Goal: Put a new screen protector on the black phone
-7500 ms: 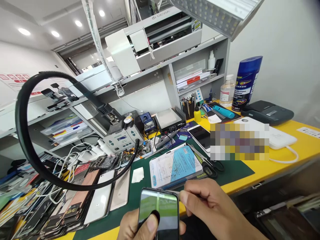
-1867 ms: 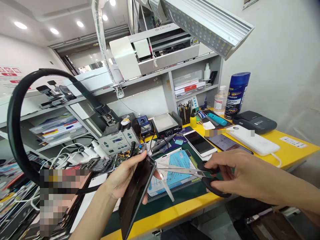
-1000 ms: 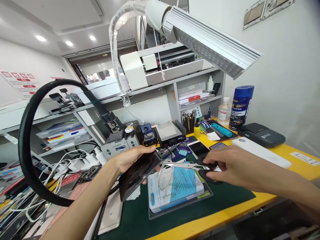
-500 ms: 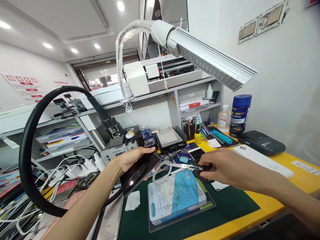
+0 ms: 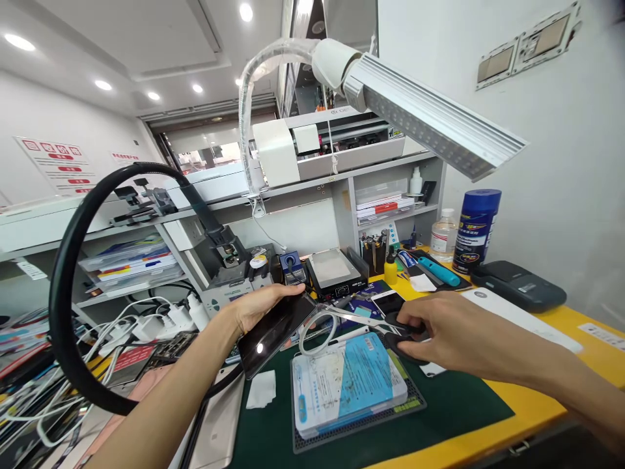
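Observation:
My left hand (image 5: 260,307) grips a smartphone (image 5: 273,332) with a dark, glossy face, tilted; a bright light reflects near its lower end. In my right hand (image 5: 434,326) is a pair of scissors (image 5: 364,318) with black handles. Their blades point left toward the phone's upper corner and stand slightly apart. Close below the blade tips curves a loop of white cable (image 5: 305,339). Under it lies a blue and white box (image 5: 349,384) on a dark perforated tray (image 5: 415,400). Whether the blades touch the cable I cannot tell.
A green mat (image 5: 459,417) covers part of the yellow table (image 5: 537,391). A black hose (image 5: 61,273) arches on the left. Overhead hangs a lamp (image 5: 434,117). A spray can (image 5: 476,231) and a black case (image 5: 520,285) stand at right. White cables and chargers (image 5: 159,326) crowd the left.
The scissor blades have spread apart, and my right hand's fingers have opened a little with the handles. The whole view has shifted slightly. The phone stays in my left hand.

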`<state>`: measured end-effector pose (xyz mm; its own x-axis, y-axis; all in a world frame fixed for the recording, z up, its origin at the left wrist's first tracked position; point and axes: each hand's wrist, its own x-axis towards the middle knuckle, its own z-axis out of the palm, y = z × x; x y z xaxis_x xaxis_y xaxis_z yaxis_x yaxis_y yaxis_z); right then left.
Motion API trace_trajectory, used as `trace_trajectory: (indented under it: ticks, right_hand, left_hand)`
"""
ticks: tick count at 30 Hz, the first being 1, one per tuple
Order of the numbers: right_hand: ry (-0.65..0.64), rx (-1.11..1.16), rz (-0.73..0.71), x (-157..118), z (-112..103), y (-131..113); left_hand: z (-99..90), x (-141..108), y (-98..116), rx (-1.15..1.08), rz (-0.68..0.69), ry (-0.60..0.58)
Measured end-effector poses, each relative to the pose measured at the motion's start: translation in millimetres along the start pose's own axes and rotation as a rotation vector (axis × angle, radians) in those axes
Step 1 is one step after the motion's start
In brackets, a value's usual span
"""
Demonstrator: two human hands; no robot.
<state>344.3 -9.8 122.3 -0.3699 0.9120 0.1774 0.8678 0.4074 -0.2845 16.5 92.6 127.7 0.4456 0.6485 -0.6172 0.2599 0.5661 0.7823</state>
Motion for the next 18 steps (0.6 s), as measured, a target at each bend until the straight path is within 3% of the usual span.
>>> trace_trajectory:
  ticks: [18]
  right_hand:
    - [-0.056, 0.066, -0.024, 8.0, 4.8, 0.4]
  left_hand:
    - [3.1, 0.9, -1.2, 0.023, 0.062, -0.079]
